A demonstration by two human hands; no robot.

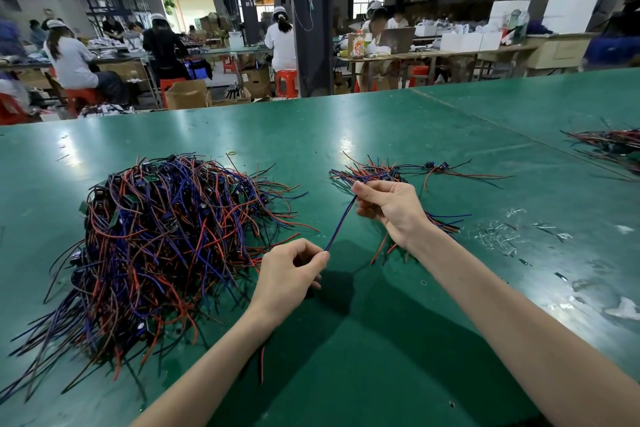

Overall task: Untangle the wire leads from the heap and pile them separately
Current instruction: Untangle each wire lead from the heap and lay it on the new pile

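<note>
A big tangled heap of red, blue and black wire leads (162, 236) with small circuit boards lies on the left of the green table (346, 135). A smaller, flatter pile of separated leads (377, 172) lies to the right, partly hidden behind my right hand. A blue wire lead (341, 224) is stretched taut between my hands above the table. My left hand (289, 274) pinches its lower end. My right hand (389, 206) grips its upper end, with more leads sticking out beneath the palm.
Another bunch of leads (613, 146) sits at the far right edge. Bits of clear plastic scrap (498, 236) litter the table on the right. A small yellow rubber band (232, 152) lies beyond the heap. Seated workers and benches fill the background.
</note>
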